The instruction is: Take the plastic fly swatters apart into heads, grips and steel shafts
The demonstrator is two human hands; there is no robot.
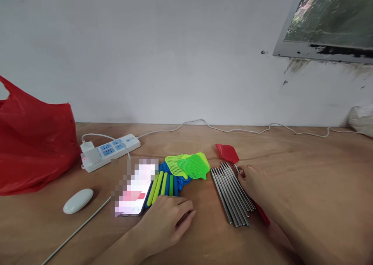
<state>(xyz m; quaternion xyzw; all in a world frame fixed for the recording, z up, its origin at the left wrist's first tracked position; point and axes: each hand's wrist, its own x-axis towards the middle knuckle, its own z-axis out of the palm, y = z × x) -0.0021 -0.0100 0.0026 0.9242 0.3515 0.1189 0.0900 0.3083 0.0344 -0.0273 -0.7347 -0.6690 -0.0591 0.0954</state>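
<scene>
My right hand (254, 181) is closed at the neck of a red fly swatter (227, 153), whose mesh head points away from me. The swatter's red handle (263, 214) shows below the wrist. Just left of this hand lies a bundle of metal rods (233, 199). My left hand (169, 218) rests on the table with loosely bent fingers and nothing visible in it. Touching or close to its knuckles are yellow, blue and green handles (157, 186). Behind them lie green and yellow mesh swatter heads (194, 166), with blue ones underneath.
A lit phone (136, 189), partly pixelated, lies left of the handles. Farther left are a white mouse (78, 201), a power strip (116, 151) with a plugged-in charger, and a red plastic bag (35, 144). A white cable (233, 130) runs along the wall.
</scene>
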